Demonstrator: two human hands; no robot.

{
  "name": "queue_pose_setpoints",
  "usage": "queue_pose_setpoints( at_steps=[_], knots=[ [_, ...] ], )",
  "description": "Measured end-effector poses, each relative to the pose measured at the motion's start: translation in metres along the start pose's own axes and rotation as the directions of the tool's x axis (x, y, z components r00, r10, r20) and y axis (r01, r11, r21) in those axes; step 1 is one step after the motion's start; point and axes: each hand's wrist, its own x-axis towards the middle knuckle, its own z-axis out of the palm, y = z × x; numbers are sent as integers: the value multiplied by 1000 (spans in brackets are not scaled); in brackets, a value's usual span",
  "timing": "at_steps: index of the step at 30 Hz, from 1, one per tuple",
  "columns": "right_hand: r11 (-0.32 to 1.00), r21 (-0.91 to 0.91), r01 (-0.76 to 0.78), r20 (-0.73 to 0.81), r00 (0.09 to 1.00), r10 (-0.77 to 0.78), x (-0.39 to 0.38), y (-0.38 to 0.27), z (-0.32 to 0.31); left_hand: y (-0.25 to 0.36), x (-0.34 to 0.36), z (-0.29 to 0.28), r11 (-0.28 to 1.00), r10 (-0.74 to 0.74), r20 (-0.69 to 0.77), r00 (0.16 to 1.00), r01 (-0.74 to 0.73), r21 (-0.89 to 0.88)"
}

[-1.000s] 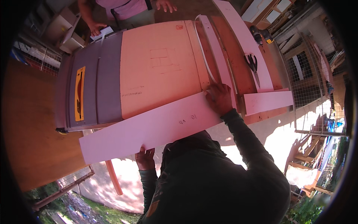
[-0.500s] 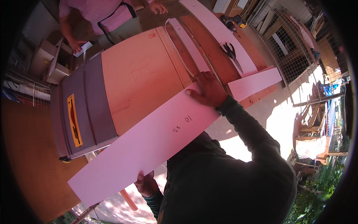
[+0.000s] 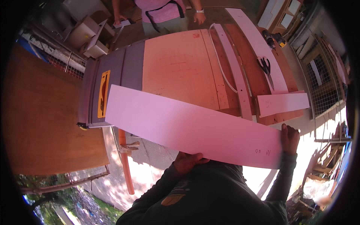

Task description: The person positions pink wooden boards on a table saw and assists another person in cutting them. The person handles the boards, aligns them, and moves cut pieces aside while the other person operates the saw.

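Board (image 3: pixel 195 125), left grip (image 3: pixel 187 162) midway, right grip (image 3: pixel 290 140) at end

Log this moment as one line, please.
left hand: holding near edge of long pale board | right hand: gripping its right end | scissors: on another pale board

Premises: a woodworking workshop, partly open to the outdoors. Evidence noted — a table saw (image 3: pixel 131 63) with a yellow insert plate (image 3: pixel 100 95), a cordless drill (image 3: pixel 268 36) and scissors (image 3: pixel 264 66) on the worktop, and scrap timber (image 3: pixel 327 157) piled by wire mesh panels (image 3: pixel 321 101). Sunlit ground (image 3: pixel 148 172) and greenery (image 3: pixel 52 195) adjoin — visible at the lower edges.
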Motion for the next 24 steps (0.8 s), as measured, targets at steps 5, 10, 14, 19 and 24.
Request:
queue_pose_setpoints(
  at_steps=[5,10,14,19,24],
  knots=[
    [972,131,-196,-89,974,208,-54,70,-27,-30,19,66,994,-42,69,997,35,100],
    [929,145,-341,-30,937,349,-98,160,-77,-98,50,133,991,-25,210,977,-3,131],
    [898,205,-390,25,919,394,-148,219,-128,-141,88,189,983,-41,406,913,-35,178],
    [827,242,-507,101,861,498,-207,254,-165,-189,133,263,964,-86,431,898,-33,263],
    [755,273,-596,128,800,586,-235,259,-166,-220,192,312,924,-169,426,889,-7,381]
  ],
)
